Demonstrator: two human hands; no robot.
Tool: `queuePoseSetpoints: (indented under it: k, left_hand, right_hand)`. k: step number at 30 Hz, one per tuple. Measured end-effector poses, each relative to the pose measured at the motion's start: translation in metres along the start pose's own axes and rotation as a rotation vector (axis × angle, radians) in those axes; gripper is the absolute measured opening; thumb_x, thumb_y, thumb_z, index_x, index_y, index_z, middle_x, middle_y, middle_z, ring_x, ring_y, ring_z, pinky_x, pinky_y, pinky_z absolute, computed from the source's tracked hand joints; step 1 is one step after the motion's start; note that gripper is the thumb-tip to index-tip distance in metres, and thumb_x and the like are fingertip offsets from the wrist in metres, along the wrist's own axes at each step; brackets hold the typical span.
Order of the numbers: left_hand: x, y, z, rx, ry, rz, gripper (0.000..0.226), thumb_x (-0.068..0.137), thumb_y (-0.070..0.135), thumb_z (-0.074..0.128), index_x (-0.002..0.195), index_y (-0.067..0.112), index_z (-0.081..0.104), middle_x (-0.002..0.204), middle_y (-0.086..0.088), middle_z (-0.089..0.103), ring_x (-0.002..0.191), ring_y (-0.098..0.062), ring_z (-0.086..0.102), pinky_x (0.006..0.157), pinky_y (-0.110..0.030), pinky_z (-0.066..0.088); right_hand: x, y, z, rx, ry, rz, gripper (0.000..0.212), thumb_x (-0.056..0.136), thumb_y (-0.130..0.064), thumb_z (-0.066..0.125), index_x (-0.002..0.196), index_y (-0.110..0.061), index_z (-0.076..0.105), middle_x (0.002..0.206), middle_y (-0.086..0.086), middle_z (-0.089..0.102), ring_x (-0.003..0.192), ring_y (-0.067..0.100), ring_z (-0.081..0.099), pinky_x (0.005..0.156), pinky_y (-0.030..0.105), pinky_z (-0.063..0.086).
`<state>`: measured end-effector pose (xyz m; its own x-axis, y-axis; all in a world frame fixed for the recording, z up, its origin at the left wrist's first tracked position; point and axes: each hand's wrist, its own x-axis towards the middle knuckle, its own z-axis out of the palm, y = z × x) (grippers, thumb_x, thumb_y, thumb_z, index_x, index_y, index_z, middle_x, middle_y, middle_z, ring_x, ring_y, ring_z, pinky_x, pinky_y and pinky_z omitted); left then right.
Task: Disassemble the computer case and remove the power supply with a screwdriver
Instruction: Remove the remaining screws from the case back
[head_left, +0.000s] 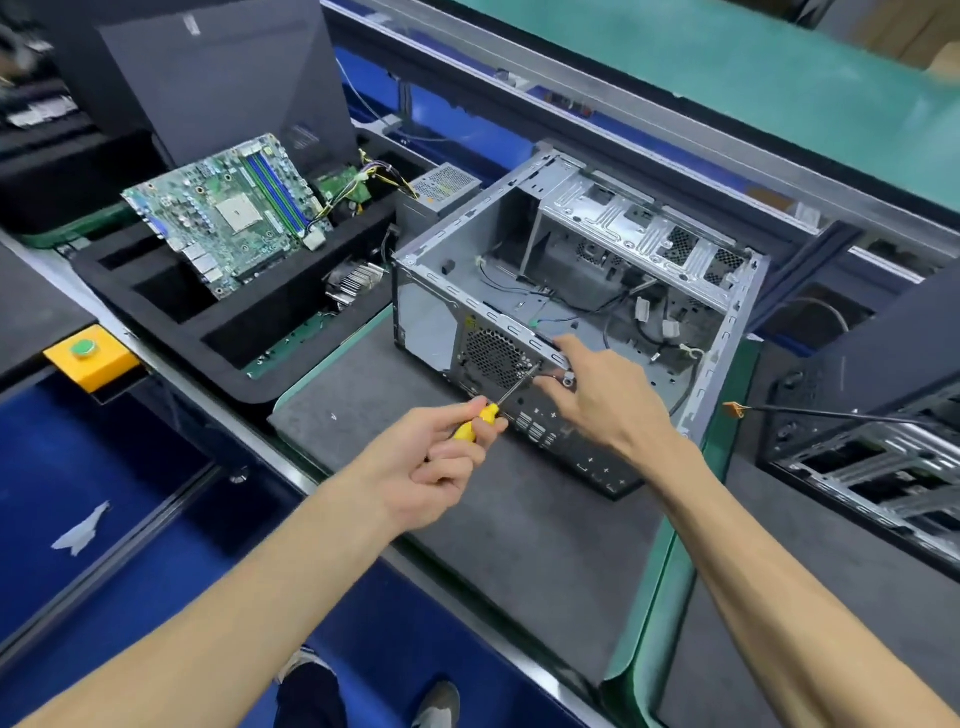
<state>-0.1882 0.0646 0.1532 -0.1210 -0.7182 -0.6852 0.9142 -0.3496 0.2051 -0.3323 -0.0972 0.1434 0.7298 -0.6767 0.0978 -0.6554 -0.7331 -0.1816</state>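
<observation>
Your left hand (441, 457) grips the yellow screwdriver (485, 413), tip at the computer case (571, 291) rear edge; your right hand (597, 395) pinches there (power supply (441, 195) sits behind the case).

The scene is brightly and evenly lit from overhead, with a cool white cast. Shadows are soft and short: a faint one lies under the case (571, 291) on the grey mat (395, 415), and the foam tray (218, 332) slots go nearly black. Mild glare shines on the case's bare metal rails and on the green surface (779, 67) at far right. The wide lens bends straight edges, strongly toward the corners. The far left corner is smeared by blur, and the forearms near the bottom edge look soft and stretched.
</observation>
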Motion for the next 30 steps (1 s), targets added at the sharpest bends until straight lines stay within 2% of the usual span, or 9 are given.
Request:
queuePoseSetpoints:
  k: [2,4,10,14,16,20,22,26,30]
  left_hand:
    - [0.0,-0.002,-0.001,0.008,-0.051,-0.009,0.02,0.083,0.02,0.069,0.088,0.002,0.06,0.063,0.001,0.047,0.033,-0.004,0.025,0.024,-0.014,0.014]
    - [0.002,-0.006,-0.001,0.328,0.021,0.147,0.022,0.084,0.025,0.073,0.084,0.012,0.055,0.064,0.0,0.047,0.037,-0.005,0.023,0.026,-0.015,0.014]
    - [0.001,-0.011,-0.018,1.649,0.595,1.222,0.03,0.081,0.036,0.08,0.077,0.02,0.054,0.062,0.01,0.059,0.052,-0.016,0.053,0.047,-0.025,0.036]
    - [0.0,-0.012,-0.021,2.02,0.72,1.432,0.035,0.086,0.041,0.072,0.07,0.01,0.066,0.049,-0.005,0.059,0.042,-0.035,0.056,0.042,-0.031,0.04]
    - [-0.001,-0.019,-0.01,1.853,0.637,1.172,0.046,0.096,0.047,0.058,0.069,0.01,0.064,0.05,-0.007,0.059,0.049,-0.034,0.057,0.049,-0.035,0.047]
    - [0.0,-0.012,0.003,0.631,0.222,0.295,0.041,0.1,0.04,0.054,0.08,0.005,0.063,0.051,0.003,0.043,0.032,-0.007,0.027,0.028,-0.019,0.022]
    - [-0.004,-0.005,0.005,0.246,0.066,0.045,0.032,0.098,0.034,0.056,0.089,0.004,0.059,0.056,0.005,0.033,0.031,-0.004,0.023,0.023,-0.016,0.015]
    - [-0.002,-0.006,0.004,0.61,0.087,0.216,0.029,0.089,0.037,0.07,0.084,0.014,0.052,0.062,0.002,0.036,0.04,-0.008,0.02,0.028,-0.015,0.013]
    - [-0.002,-0.009,-0.003,0.869,0.293,0.577,0.028,0.087,0.026,0.074,0.093,0.001,0.063,0.066,-0.005,0.066,0.044,-0.013,0.035,0.036,-0.018,0.025]
  right_hand:
    - [0.0,0.0,-0.001,0.003,-0.004,0.002,0.052,0.1,-0.047,0.055,0.139,-0.014,0.046,0.09,0.012,0.074,0.086,0.035,0.068,0.072,0.041,0.05]
    - [0.0,-0.001,-0.002,0.004,-0.016,0.011,0.053,0.1,-0.047,0.054,0.141,-0.015,0.045,0.094,0.012,0.074,0.09,0.036,0.068,0.076,0.042,0.052]
    - [-0.003,-0.003,-0.004,0.016,-0.013,0.033,0.051,0.1,-0.047,0.055,0.14,-0.015,0.046,0.102,0.012,0.075,0.094,0.036,0.068,0.079,0.042,0.051]
    - [-0.002,-0.003,-0.003,-0.003,-0.019,0.04,0.049,0.1,-0.046,0.054,0.137,-0.016,0.047,0.097,0.014,0.074,0.093,0.037,0.067,0.077,0.042,0.051]
    - [-0.002,-0.003,-0.004,-0.007,-0.022,0.045,0.048,0.1,-0.046,0.054,0.137,-0.016,0.047,0.096,0.013,0.073,0.092,0.037,0.067,0.077,0.043,0.051]
    - [-0.002,-0.003,-0.004,-0.036,-0.02,0.037,0.045,0.1,-0.046,0.054,0.131,-0.014,0.049,0.092,0.014,0.072,0.087,0.038,0.067,0.075,0.043,0.052]
    - [-0.002,-0.003,-0.004,-0.035,-0.022,0.04,0.046,0.1,-0.047,0.054,0.131,-0.013,0.05,0.092,0.014,0.072,0.088,0.038,0.067,0.075,0.044,0.053]
    - [-0.002,-0.005,-0.005,-0.038,-0.033,0.04,0.047,0.1,-0.047,0.053,0.135,-0.015,0.047,0.096,0.014,0.073,0.091,0.038,0.067,0.078,0.045,0.053]
    - [-0.002,-0.004,-0.004,-0.039,-0.026,0.039,0.047,0.1,-0.047,0.053,0.135,-0.015,0.047,0.096,0.014,0.073,0.09,0.038,0.067,0.077,0.044,0.053]
